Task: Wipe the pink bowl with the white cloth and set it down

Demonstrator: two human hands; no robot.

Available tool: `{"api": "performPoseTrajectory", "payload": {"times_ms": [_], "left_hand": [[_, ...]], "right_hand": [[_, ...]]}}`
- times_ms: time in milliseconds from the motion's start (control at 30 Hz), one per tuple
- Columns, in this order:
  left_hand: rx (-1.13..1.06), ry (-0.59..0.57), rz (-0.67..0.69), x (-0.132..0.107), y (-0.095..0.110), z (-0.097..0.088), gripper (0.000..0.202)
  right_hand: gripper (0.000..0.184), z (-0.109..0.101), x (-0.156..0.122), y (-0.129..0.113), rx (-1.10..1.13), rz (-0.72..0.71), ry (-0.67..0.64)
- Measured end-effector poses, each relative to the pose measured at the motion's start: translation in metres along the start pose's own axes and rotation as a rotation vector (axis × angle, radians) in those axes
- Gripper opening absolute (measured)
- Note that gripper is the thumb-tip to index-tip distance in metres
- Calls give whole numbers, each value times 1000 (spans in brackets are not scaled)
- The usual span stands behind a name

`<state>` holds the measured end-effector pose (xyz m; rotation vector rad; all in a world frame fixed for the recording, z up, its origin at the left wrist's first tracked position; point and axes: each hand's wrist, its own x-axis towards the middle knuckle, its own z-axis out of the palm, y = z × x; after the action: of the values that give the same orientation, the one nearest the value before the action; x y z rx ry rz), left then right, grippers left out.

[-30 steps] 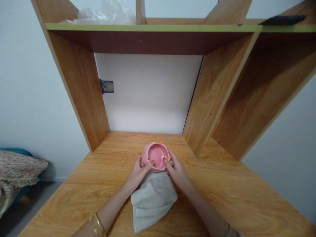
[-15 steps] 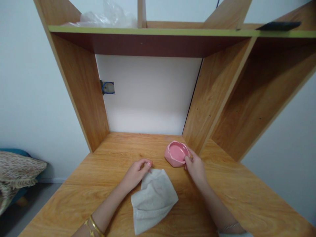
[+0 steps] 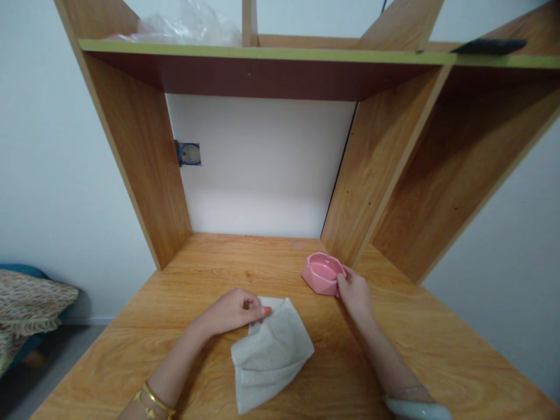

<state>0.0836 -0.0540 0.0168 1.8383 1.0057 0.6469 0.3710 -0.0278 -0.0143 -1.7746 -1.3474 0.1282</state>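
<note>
A pink faceted ashtray (image 3: 321, 280) is near the back right of the desktop. My right hand (image 3: 355, 294) grips its right rim between thumb and fingers, and the ashtray tips slightly toward me. A pale grey cloth (image 3: 275, 350) lies loosely folded in front of me. At the cloth's upper left corner is my left hand (image 3: 238, 312), fingers curled and thumb pressed over the fabric. The fingertips beneath the thumb are partly hidden.
A wooden desktop (image 3: 210, 256) runs back to a white panel (image 3: 262, 169), with upright side boards. Overhead, a shelf (image 3: 262, 53) carries a clear plastic bag (image 3: 188, 26) and a dark flat object (image 3: 490, 46). A patterned woven throw (image 3: 35, 297) is at far left.
My right hand and the ashtray have shifted a little to the right. My left hand has come down onto the cloth's corner, its fingers more curled. The cloth looks almost unmoved.
</note>
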Motion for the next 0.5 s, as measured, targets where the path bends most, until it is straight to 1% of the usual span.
{"api": "performPoseTrajectory", "payload": {"times_ms": [233,333,400,433,500], "left_hand": [[42,-217,-7,-5,2,-5,36],[7,-329,24,-8,5,-10,30],[-13,-367,27,-10,8,-12,23],[-19,-374,19,-11,9,-12,20],[-33,-372,-3,-11,11,-11,17]], "right_hand": [[44,-2,1,-2,-6,20,11],[47,-6,-1,-10,-12,29,50],[50,-8,-5,-19,11,28,70],[49,-8,-8,-25,46,11,59],[43,-5,-16,-38,144,-85,-1]]}}
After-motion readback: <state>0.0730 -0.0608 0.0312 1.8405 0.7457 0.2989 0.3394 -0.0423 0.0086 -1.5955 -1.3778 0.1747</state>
